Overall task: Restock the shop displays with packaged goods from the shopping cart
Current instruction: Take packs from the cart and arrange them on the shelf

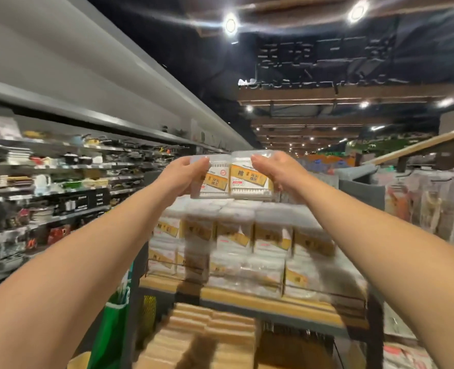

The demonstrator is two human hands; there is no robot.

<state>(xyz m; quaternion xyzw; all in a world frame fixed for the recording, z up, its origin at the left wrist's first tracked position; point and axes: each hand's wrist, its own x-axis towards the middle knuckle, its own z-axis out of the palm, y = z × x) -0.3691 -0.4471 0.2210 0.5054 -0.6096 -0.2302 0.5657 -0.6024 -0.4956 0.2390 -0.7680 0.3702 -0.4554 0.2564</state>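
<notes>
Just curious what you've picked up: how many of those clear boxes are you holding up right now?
2. The left box is gripped by the left hand; the right box, touching it, by the right hand. More behind could be hidden.

A single wide-angle head-worn camera looks forward along a shop aisle, tilted slightly upward, with a stacked display shelf close ahead and ceiling lights far above.
</notes>
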